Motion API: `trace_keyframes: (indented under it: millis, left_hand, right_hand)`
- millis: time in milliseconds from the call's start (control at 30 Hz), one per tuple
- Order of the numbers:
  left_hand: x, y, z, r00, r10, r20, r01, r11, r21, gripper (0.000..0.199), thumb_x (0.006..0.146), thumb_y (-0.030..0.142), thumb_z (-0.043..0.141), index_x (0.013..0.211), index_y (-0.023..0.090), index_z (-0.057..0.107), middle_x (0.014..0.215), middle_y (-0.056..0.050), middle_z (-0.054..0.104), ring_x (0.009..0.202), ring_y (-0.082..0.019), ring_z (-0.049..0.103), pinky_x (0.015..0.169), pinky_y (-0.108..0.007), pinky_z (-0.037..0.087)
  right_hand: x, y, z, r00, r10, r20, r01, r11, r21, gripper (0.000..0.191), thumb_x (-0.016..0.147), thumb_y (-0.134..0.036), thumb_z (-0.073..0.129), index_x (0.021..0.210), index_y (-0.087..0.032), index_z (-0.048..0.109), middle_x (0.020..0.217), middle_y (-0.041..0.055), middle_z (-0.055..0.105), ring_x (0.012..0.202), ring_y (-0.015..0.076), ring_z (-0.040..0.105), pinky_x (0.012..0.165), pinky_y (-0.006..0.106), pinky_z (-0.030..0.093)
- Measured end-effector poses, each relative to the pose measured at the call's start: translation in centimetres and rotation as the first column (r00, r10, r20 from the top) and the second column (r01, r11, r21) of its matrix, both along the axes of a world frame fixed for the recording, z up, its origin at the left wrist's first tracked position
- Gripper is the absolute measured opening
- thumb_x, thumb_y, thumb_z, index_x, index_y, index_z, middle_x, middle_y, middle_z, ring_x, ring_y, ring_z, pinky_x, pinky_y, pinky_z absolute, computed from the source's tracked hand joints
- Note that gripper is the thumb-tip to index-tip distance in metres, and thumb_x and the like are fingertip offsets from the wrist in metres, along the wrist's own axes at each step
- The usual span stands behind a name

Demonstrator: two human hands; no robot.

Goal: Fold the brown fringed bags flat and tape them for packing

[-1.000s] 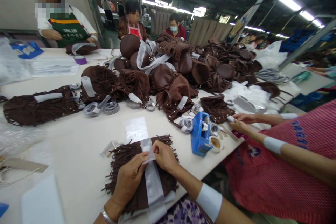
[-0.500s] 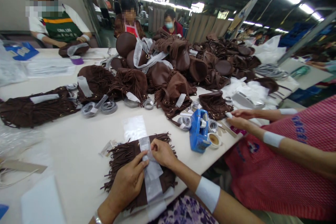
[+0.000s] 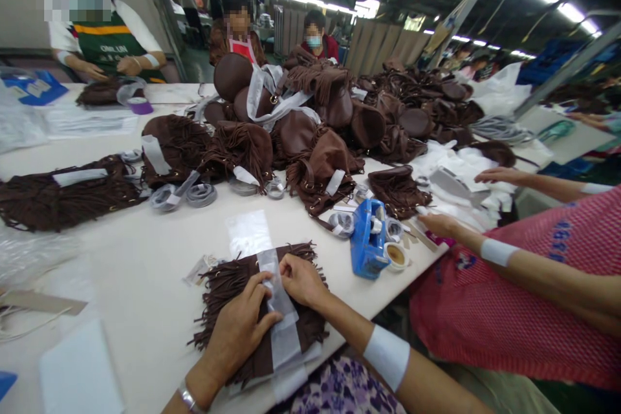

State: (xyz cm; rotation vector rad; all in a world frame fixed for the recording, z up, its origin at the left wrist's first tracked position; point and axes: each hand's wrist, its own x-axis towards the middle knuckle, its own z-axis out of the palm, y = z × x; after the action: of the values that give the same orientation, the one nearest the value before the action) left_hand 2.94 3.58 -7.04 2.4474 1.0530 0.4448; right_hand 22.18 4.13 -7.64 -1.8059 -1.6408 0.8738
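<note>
A dark brown fringed bag [image 3: 223,284] lies flat at the table's near edge. Down its middle runs a translucent wrapping strip [image 3: 285,344]. My left hand [image 3: 239,322] rests on the bag and the strip's left side, thumb and fingers apart. At the strip's right edge, my right hand [image 3: 301,279] is closed with thumb and fingertips pinched on it; the exact grip is partly hidden. Thin white sheeting [image 3: 248,233] sticks out beyond the bag's far side. A small clear packet [image 3: 198,270] lies to the left of the bag.
Right of my hands stands a blue tape dispenser [image 3: 369,239] beside a tape roll [image 3: 395,255]. Brown bags [image 3: 320,165] are heaped across the table's far side. A co-worker's hand [image 3: 436,224] and pink apron [image 3: 524,284] are close on the right. White sheets [image 3: 80,369] lie at left.
My left hand's thumb has spread away from its fingers, which were together on the strip. My right hand stays nearly in place. The right-hand co-worker's hands have moved apart.
</note>
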Motion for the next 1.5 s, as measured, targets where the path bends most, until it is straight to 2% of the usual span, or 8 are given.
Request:
trace_keyframes:
  millis: [233,333,700,833,967,1133,1333,1500]
  left_hand:
    - [0.0,0.1,0.1,1.000,-0.024,-0.009,0.024,1.000,-0.020,0.048,0.091,0.033,0.057,0.136,0.028,0.040,0.146,-0.007,0.042,0.114,-0.022,0.062,0.095,-0.039,0.054]
    - [-0.2,0.1,0.2,0.999,-0.041,-0.013,0.040,0.999,-0.021,0.049,0.095,0.038,0.049,0.142,0.033,0.036,0.148,-0.004,0.040,0.119,-0.021,0.059,0.098,-0.038,0.052]
    - [-0.3,0.0,-0.2,1.000,-0.022,0.022,0.022,1.000,-0.004,0.024,0.096,0.037,0.048,0.117,0.027,0.053,0.144,-0.005,0.046,0.112,-0.021,0.062,0.092,-0.036,0.054]
    - [-0.3,0.1,0.0,0.999,-0.028,0.031,0.028,1.000,-0.007,0.020,0.096,0.036,0.048,0.114,0.027,0.052,0.144,-0.006,0.046,0.113,-0.021,0.062,0.094,-0.037,0.053]
    - [-0.4,0.0,0.0,0.999,-0.030,0.041,0.031,0.999,-0.021,0.019,0.096,0.034,0.048,0.113,0.026,0.051,0.144,-0.007,0.046,0.115,-0.021,0.061,0.095,-0.038,0.053]
    - [-0.4,0.0,-0.1,0.997,-0.027,0.067,0.027,1.000,-0.003,0.019,0.096,0.032,0.047,0.113,0.026,0.051,0.144,-0.008,0.046,0.116,-0.022,0.060,0.096,-0.040,0.052]
    - [-0.4,-0.2,0.2,0.996,-0.024,0.086,0.024,1.000,-0.008,0.016,0.096,0.031,0.045,0.109,0.024,0.052,0.143,-0.008,0.047,0.114,-0.022,0.062,0.096,-0.038,0.052]
    - [-0.5,-0.2,0.3,0.994,-0.032,0.106,0.033,0.999,-0.004,0.015,0.098,0.028,0.040,0.107,0.024,0.052,0.143,-0.009,0.046,0.116,-0.022,0.060,0.097,-0.040,0.051]
  right_hand:
    - [0.0,-0.1,0.1,1.000,-0.002,-0.008,0.003,1.000,0.016,0.007,0.076,-0.015,0.061,0.080,-0.020,0.058,0.072,-0.0040,0.063,0.066,0.0113,0.057,0.059,0.020,0.037]
    - [0.1,-0.3,0.2,1.000,0.000,-0.016,0.000,1.000,0.027,0.007,0.077,-0.016,0.062,0.080,-0.020,0.058,0.071,-0.0040,0.062,0.065,0.0116,0.057,0.060,0.020,0.037]
    - [-0.1,-0.9,-0.9,0.997,-0.044,-0.065,0.050,0.994,0.098,0.028,0.072,-0.007,0.056,0.095,-0.022,0.051,0.074,-0.0060,0.057,0.065,0.0113,0.055,0.062,0.021,0.040]
    - [0.1,-1.5,-0.5,0.994,0.059,-0.094,-0.042,0.983,0.178,0.036,0.075,-0.006,0.052,0.106,-0.023,0.047,0.080,-0.0050,0.059,0.068,0.0119,0.056,0.065,0.021,0.042]
    - [0.6,-2.3,0.9,0.987,0.137,-0.080,-0.120,0.974,0.190,0.031,0.081,-0.006,0.047,0.107,-0.023,0.049,0.088,-0.0023,0.060,0.081,0.0133,0.059,0.075,0.023,0.043]
    - [1.1,-3.0,2.5,0.980,0.182,-0.077,-0.176,0.981,0.076,0.015,0.091,-0.017,0.047,0.103,-0.023,0.055,0.092,-0.0014,0.062,0.084,0.0138,0.058,0.075,0.024,0.042]
    - [0.7,-3.5,2.6,0.978,0.207,-0.006,-0.207,0.977,0.060,0.026,0.081,-0.021,0.066,0.105,-0.023,0.057,0.086,-0.0039,0.058,0.073,0.0119,0.055,0.067,0.022,0.038]
    - [0.1,-3.8,2.4,0.983,0.183,0.029,-0.184,0.981,0.062,0.016,0.084,-0.020,0.063,0.099,-0.023,0.061,0.088,-0.0031,0.062,0.078,0.0128,0.057,0.071,0.022,0.038]
